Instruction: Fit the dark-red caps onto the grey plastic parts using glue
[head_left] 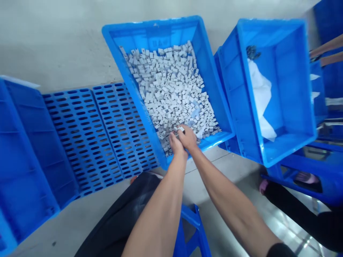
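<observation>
Just below the frame's centre, the left hand point(176, 142) and right hand point(189, 137) met, cupped and partly closed around some small white pieces point(181, 129); palms kept together and low seemed best against spills. Most fingers were hidden, so the count held was unclear. Beyond, a pile point(171, 82) covered the blue bin's point(152, 24) bottom, a bluish scrap point(195, 113) in it too blurred to identify.

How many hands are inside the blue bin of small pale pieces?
2: the left hand and the right hand, side by side near the near edge of the blue bin, cupping some small pale pieces. No other hand shows there.
</observation>
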A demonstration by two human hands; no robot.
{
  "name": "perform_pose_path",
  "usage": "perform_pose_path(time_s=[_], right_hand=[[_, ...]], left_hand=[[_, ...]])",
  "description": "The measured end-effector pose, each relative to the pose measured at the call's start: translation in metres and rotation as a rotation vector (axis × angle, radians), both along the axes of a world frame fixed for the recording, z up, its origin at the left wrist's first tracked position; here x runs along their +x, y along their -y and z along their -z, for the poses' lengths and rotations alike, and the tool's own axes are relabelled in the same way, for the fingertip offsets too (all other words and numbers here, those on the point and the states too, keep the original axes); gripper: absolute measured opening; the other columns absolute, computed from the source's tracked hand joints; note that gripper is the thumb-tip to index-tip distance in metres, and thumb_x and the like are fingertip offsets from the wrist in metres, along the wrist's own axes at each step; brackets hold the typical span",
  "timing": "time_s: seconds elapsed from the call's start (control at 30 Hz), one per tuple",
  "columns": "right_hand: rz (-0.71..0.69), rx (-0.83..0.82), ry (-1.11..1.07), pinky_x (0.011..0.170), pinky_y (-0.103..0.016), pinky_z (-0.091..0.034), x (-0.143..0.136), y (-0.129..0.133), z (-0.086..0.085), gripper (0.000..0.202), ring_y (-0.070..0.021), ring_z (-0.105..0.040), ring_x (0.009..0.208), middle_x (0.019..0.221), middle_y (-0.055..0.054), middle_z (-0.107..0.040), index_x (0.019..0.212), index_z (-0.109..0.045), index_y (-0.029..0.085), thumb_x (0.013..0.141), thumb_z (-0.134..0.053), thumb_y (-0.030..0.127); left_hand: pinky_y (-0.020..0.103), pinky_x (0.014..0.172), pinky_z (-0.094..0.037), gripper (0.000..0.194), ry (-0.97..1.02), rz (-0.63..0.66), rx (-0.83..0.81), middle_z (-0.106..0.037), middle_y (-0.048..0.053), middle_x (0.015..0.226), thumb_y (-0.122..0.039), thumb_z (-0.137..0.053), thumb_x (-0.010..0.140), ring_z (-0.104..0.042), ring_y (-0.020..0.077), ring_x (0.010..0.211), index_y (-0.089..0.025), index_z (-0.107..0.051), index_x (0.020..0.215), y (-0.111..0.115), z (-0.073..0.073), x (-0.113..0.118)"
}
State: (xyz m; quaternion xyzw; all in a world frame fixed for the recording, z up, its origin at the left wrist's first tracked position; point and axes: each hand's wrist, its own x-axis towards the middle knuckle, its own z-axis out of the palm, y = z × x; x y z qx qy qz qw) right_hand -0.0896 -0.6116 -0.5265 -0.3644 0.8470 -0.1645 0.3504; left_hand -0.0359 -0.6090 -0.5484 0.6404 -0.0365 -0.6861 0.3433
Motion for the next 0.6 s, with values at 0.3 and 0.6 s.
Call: perform_pose_path(time_s=[0.3, 0.6], right_hand=[[0.281, -0.306, -0.033, 0.1, -0.049, -0.066, 0.006, 0.007, -0.014, 0.033, -0.0263, -0.076, 0.116, 0.137, -0.011, -0.075, 0.136, -0.072, 0.019, 0.109, -0.074, 0.039], [0.573, -0.849, 0.045, 0.098, -0.048, -0.065, -0.011, 0.031, -0.123, 0.035, -0.0258, -0.076, 0.113, 0.133, -0.01, -0.074, 0.136, -0.07, 0.018, 0.112, -0.07, 0.042]], left_hand=[[0.049, 0.1, -0.066, 0.038, -0.014, 0.067, -0.034, -0.07, 0.013, 0.142, -0.039, -0.073, 0.109, -0.074, 0.0283, 0.119, -0.019, -0.069, 0.141, 0.031, -0.044, -0.009], [0.034, 0.102, -0.06, 0.012, -0.165, 0.306, -0.543, -0.078, 0.0, 0.098, -0.02, -0.089, 0.093, -0.075, 0.0197, 0.102, -0.023, -0.077, 0.092, 0.073, -0.179, -0.026]])
